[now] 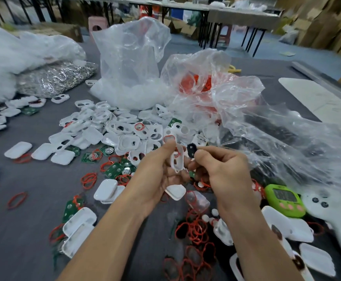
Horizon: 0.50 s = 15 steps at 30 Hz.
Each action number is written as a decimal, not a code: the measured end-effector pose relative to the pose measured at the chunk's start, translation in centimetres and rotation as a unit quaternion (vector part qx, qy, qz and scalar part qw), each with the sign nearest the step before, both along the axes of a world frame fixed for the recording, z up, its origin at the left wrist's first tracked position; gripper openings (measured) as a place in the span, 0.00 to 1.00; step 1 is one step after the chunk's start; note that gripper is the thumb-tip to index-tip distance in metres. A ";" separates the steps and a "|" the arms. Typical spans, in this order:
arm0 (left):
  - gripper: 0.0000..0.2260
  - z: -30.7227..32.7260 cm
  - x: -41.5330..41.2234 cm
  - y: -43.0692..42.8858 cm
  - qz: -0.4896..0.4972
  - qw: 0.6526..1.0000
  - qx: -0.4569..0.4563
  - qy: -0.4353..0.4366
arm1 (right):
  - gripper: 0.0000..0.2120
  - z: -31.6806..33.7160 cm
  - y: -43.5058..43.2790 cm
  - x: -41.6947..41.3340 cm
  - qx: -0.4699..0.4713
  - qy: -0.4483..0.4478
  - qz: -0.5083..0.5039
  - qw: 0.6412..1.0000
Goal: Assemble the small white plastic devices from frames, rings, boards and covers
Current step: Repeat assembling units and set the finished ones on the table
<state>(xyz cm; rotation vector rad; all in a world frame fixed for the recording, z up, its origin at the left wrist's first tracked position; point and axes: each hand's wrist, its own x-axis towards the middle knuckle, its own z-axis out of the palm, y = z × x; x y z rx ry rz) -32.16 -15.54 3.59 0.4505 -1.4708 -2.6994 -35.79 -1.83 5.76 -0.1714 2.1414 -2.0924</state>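
Observation:
My left hand (155, 169) grips a white plastic frame (177, 159) upright above the table, a bit of red ring showing inside it. My right hand (222, 169) pinches a small black rubbery pad (191, 149) just right of the frame's top. A heap of white frames (125, 130) lies behind my hands. Green circuit boards (115, 169), red rings (88, 180) and white covers (104, 191) are scattered on the grey table (33, 199).
Clear plastic bags stand behind: one with white parts (129, 63), one with red parts (202, 82), one crumpled at right (277, 138). A bag of metal clips (58, 78) sits back left. A green timer (285, 199) and a white controller-shaped object (331, 218) lie at right.

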 end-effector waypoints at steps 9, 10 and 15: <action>0.19 -0.7 0.1 0.1 0.066 0.934 -0.333 0.115 | 0.11 -0.3 0.5 -0.5 0.054 -0.008 -0.017 0.998; 0.20 -0.7 0.1 0.2 0.063 0.933 -0.332 0.126 | 0.11 -0.2 0.5 -0.6 0.033 -0.040 -0.011 0.999; 0.21 -0.4 0.5 0.2 0.083 0.924 -0.351 0.124 | 0.07 0.1 1.3 -1.0 -0.023 -0.111 0.053 0.992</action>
